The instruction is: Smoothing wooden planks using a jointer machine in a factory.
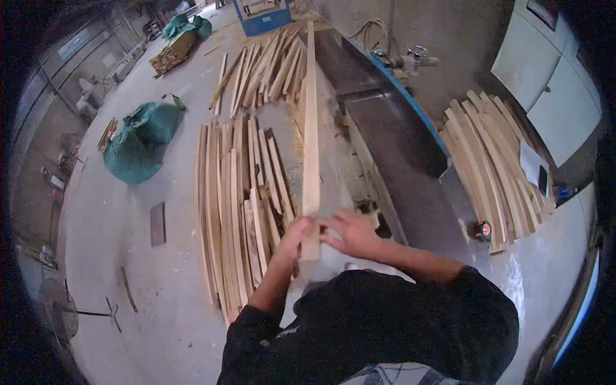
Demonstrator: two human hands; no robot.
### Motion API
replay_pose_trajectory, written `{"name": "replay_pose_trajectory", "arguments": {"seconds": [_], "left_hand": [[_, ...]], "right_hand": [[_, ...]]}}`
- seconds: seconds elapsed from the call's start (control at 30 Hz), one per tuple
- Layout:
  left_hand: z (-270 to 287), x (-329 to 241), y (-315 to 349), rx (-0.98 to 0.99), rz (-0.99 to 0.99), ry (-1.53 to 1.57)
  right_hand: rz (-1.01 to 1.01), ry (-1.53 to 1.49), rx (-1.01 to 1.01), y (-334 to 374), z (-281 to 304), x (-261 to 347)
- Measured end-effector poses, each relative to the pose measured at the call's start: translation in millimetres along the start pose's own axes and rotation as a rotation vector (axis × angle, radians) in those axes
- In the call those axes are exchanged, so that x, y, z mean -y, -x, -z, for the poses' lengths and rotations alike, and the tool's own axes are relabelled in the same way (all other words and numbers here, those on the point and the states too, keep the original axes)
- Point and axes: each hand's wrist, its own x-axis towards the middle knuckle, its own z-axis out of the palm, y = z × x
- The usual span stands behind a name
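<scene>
A long, pale wooden board [311, 141] runs away from me, its near end just in front of my body. My left hand [299, 234] is closed around the left edge of the board close to that end. At the opposite edge, my right hand [353, 234] has its thumb and fingers bent against the wood; they are slightly blurred. Where the far end of the board rests, I cannot tell. Left of the board lies a pile of sawn wooden strips [224, 192] on the floor.
A long dark machine table [398, 141] with a blue edge stands to the right. Beyond it lie stacked boards [481, 160] and a tape measure [482, 231]. More strips [269, 70], a green sack [141, 141] and a blue machine [264, 22] are farther off. A fan [58, 308] stands left.
</scene>
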Motion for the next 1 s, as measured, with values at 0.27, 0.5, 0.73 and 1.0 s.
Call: {"name": "replay_pose_trajectory", "arguments": {"seconds": [0.27,0.5,0.73,1.0], "left_hand": [[94.9,20.9,188.1,0.026,0.092,0.04],[119.3,60.7,328.1,-0.273,-0.04,-0.51],[151.3,163.9,424.0,-1.115,0.428,-1.105],[141.9,287.9,433.0,-1.762,0.8,-1.213]], "right_hand": [[-0.88,-1.147,0.058,-120.1,-103.4,-46.4],[-1.034,-1.915,-0.02,-260.3,-196.9,-86.6],[-1.094,-1.615,0.074,-243.6,-304.8,-16.9],[-1.48,-1.605,0.137,-230.4,-332.6,74.7]]}}
